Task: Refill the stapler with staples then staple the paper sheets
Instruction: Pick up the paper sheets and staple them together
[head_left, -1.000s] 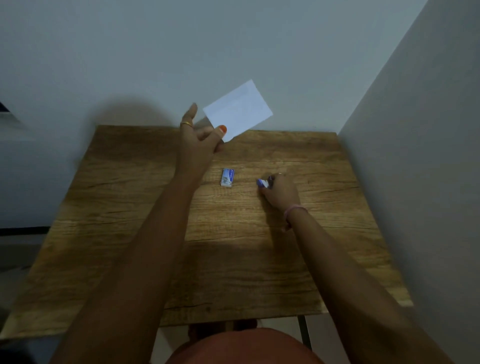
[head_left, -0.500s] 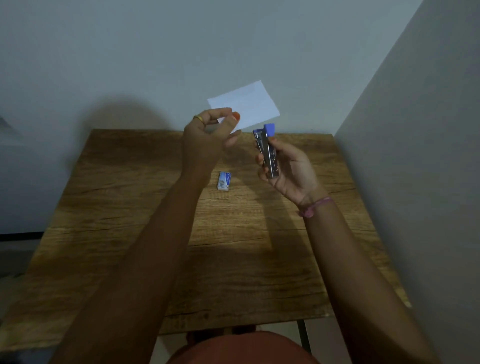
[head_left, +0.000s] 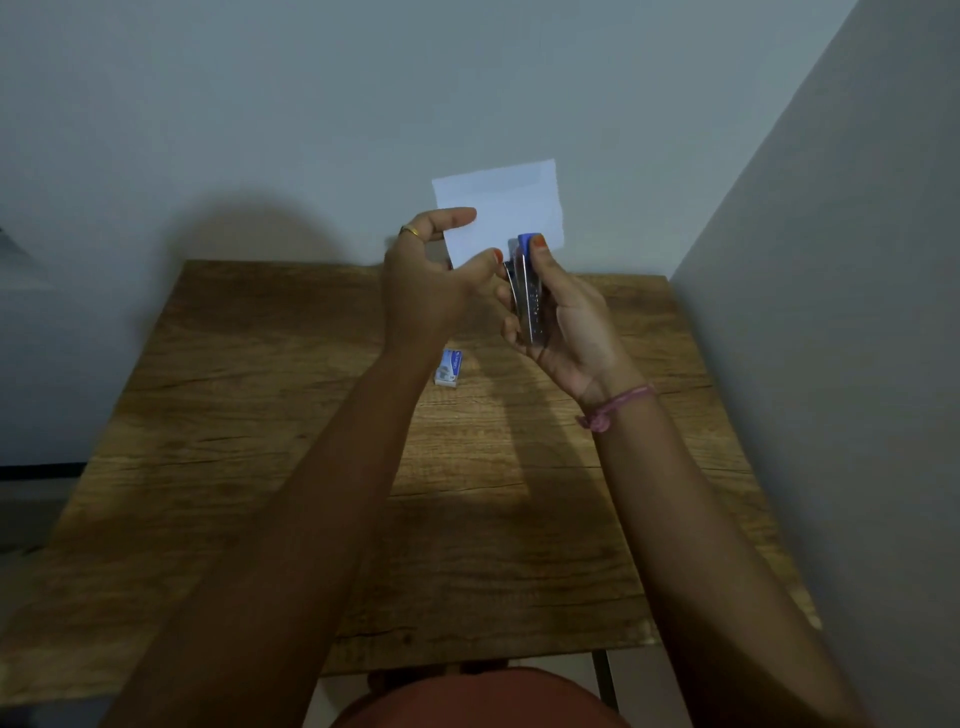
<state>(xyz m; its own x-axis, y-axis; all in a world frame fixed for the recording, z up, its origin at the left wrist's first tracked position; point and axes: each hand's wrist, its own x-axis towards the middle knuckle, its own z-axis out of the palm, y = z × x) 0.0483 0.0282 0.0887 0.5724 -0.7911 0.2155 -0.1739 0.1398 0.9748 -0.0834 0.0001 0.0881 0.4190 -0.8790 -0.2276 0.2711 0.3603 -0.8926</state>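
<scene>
My left hand (head_left: 431, 275) pinches the lower left corner of the white paper sheets (head_left: 501, 208) and holds them upright in the air above the far side of the table. My right hand (head_left: 563, 317) grips a small metal stapler (head_left: 527, 293) with a blue top, upright, thumb on the blue end. The stapler's upper end sits at the paper's bottom edge, close beside my left thumb. A small blue and white box of staples (head_left: 450, 368) lies flat on the wooden table (head_left: 311, 415) below my hands.
The table stands in a corner, with a grey wall (head_left: 363, 104) behind it and another wall (head_left: 831, 312) along its right side. A metal table leg (head_left: 602, 680) shows at the near edge.
My right hand lifted the stapler off the table and brought it up to the paper's lower edge. My left hand turned the paper more level and moved it toward the stapler.
</scene>
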